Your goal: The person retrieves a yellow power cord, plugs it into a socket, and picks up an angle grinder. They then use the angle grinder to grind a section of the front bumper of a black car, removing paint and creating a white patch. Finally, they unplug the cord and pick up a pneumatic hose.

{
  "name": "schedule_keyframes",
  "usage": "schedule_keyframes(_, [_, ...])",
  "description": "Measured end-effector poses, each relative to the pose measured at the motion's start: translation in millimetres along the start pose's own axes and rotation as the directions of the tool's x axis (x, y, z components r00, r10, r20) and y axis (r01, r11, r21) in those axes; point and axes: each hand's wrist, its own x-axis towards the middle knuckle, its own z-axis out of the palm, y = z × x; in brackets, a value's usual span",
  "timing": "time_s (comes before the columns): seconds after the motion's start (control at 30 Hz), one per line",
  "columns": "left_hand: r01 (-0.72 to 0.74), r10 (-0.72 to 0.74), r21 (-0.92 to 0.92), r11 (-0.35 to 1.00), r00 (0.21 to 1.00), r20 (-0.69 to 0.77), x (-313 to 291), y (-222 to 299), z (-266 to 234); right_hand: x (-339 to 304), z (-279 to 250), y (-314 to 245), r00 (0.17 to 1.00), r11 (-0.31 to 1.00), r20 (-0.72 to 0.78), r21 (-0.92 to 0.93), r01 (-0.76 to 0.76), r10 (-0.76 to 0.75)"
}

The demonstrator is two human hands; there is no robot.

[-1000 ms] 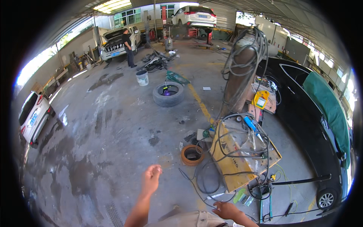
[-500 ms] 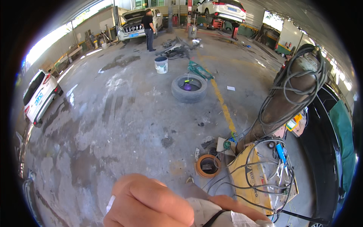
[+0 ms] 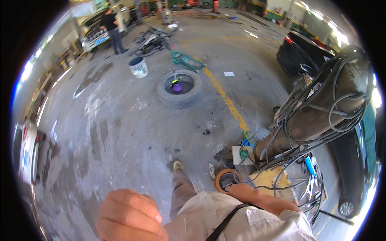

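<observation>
My left hand (image 3: 130, 215) is raised close in at the lower edge, left of my shirt front. Its fingers are curled in, and whatever they may hold is hidden. My right arm hangs out to the right. The right hand (image 3: 238, 193) overlaps the near rim of an orange-brown ring-shaped thing (image 3: 220, 177) with a dark middle; its fingers are too small and dark to read, and touching or just above cannot be told. Beside it stands a yellow machine box (image 3: 270, 178) draped with cables (image 3: 277, 162).
A large gas cylinder (image 3: 317, 116) wound with hoses leans at the right. Ahead lies a tyre (image 3: 189, 98) with a purple object (image 3: 177, 87) inside. Past it are a bucket (image 3: 138, 68), a green frame (image 3: 187, 61) and dark scrap (image 3: 150, 40). A person (image 3: 111, 30) stands by a car.
My view has tilted down and turned right, so my shirt and leg show. My left hand has shifted left and lower. My right hand now shows over the orange-brown ring.
</observation>
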Motion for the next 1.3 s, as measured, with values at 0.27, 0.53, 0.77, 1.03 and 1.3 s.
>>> schedule_keyframes(0.27, [-0.337, 0.432, -0.402, 0.851, 0.885, 0.172, 65, -229, -67, 145, -102, -9, 0.988, 0.998, -0.141, 0.020, -0.054, 0.056])
schedule_keyframes(0.53, [-0.212, 0.440, -0.560, 0.801, 0.842, 0.312, 76, -415, -16, 206, -166, 33, 0.940, 0.911, -0.116, 0.311, -0.273, 0.321])
schedule_keyframes(0.77, [0.350, 0.610, -0.895, 0.278, 0.656, 0.445, 78, -570, 83, 259, -252, 147, 0.840, 0.809, -0.187, 0.437, -0.392, 0.509])
schedule_keyframes(1.03, [0.574, 0.524, -0.801, 0.171, 0.636, 0.567, 123, -699, 170, 274, -360, 267, 0.847, 0.859, -0.213, 0.291, -0.422, 0.488])
schedule_keyframes(1.3, [0.609, 0.533, -0.749, -0.262, 0.738, 0.414, 120, -829, 293, 279, -425, 365, 0.694, 0.643, -0.182, 0.587, -0.492, 0.697])
